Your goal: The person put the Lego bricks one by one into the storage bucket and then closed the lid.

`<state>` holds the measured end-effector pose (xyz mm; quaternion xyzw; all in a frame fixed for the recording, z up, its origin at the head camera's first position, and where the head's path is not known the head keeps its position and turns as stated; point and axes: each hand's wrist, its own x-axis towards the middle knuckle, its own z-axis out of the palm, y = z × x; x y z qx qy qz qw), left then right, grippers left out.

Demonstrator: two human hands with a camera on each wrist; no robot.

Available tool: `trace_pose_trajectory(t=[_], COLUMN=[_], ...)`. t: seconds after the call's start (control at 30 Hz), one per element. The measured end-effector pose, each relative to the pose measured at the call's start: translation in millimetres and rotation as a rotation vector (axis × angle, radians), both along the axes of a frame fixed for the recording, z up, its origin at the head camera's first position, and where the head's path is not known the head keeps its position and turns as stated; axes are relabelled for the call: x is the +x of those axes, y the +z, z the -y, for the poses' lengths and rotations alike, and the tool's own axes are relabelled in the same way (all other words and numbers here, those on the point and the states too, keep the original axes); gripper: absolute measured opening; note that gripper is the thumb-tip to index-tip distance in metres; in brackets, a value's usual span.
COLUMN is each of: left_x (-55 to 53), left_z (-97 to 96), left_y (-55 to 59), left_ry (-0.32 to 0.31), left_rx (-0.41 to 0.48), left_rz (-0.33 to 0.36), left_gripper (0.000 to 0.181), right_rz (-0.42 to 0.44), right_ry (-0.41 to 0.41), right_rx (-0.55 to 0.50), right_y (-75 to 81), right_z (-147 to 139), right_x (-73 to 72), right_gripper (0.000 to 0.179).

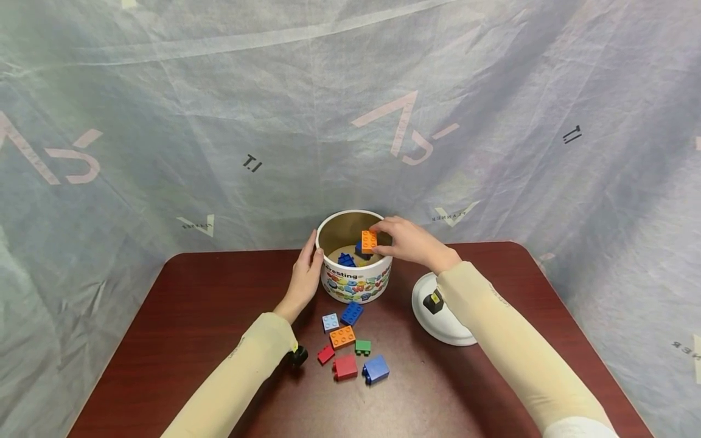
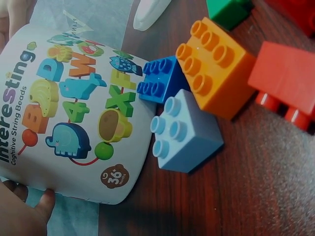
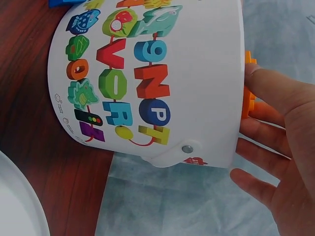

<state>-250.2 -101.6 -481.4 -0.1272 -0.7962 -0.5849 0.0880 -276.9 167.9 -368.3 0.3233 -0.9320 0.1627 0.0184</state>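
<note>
Right wrist view: white lid (image 3: 17, 201) cut off; orange brick (image 3: 249, 96) mostly hidden behind bucket (image 3: 206, 88) (sliver shows).

Bucket (image 1: 357, 283) at back of tbl (image 1: 219, 316), lid (image 1: 442, 323) to its R, blks (image 1: 342, 336) in front + more inside.

The left hand (image 1: 302, 278) pointed forward and slightly inward, its fingers straight and its thumb apart from them. The left forearm (image 1: 238, 371) slanted back and outward behind it. To the right of that hand and slightly farther forward, the right hand (image 1: 413, 242) pinched between thumb and fingers, aimed inward; the right forearm (image 1: 509, 340) ran back and outward behind it.
</note>
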Motion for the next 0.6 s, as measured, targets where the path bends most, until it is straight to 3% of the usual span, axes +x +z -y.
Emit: trace_pose_trajectory(t=[0.3,0.6], left_x=[1.1,1.4], left_z=[0.1,0.5], left_y=[4.4,2.0], left_ry=[-0.006,-0.002], left_rx=[-0.002,-0.01], left_rz=[0.003,0.009], left_gripper=[0.058,0.058], right_rz=[0.013,-0.001], right_ry=[-0.002,-0.002], right_rx=[0.006,-0.002], right_y=[-1.5,-0.8], right_z=[-1.8,-7.0], right_x=[-0.7,3.7], right_gripper=[0.046,0.036])
